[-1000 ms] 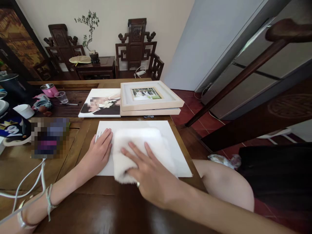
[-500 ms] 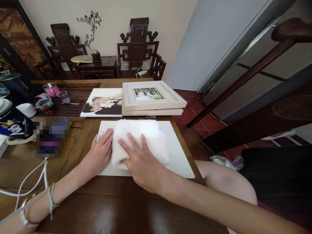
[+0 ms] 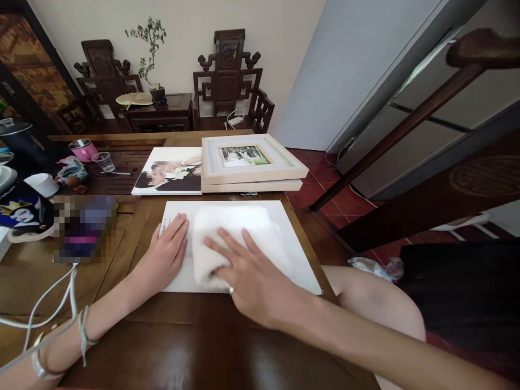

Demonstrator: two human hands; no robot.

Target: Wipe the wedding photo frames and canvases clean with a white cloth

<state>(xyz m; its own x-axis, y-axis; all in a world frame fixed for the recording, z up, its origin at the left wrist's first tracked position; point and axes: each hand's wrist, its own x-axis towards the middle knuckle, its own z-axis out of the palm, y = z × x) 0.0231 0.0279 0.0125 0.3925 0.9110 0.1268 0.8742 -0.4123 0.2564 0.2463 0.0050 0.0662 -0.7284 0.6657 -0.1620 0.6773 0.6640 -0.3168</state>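
Note:
A fluffy white cloth [image 3: 260, 225], folded into a thick pad, lies on a flat white panel [image 3: 290, 233] with small dark print near its left edge. My right hand [image 3: 252, 276] has its fingers spread over the top of the cloth, with the thumb at its near edge, gripping it against the panel. Along the panel's left side, my left hand [image 3: 168, 246] lies flat with straight fingers held close together. A narrow gap separates those fingertips from the cloth. The panel's middle is hidden beneath the cloth and my right hand.
Behind the panel, two pale wooden picture frames [image 3: 209, 176] are stacked beside a printed photo panel [image 3: 174, 184]. On the left of the table [image 3: 179, 346] are a blurred-out object [image 3: 85, 230], a white cable [image 3: 71, 295], a clear cup [image 3: 105, 162] and a pink mug [image 3: 83, 151].
My right hand has slid the white cloth a little to the right and nearer to me, baring more of the panel's far left part. My left hand stays in place.

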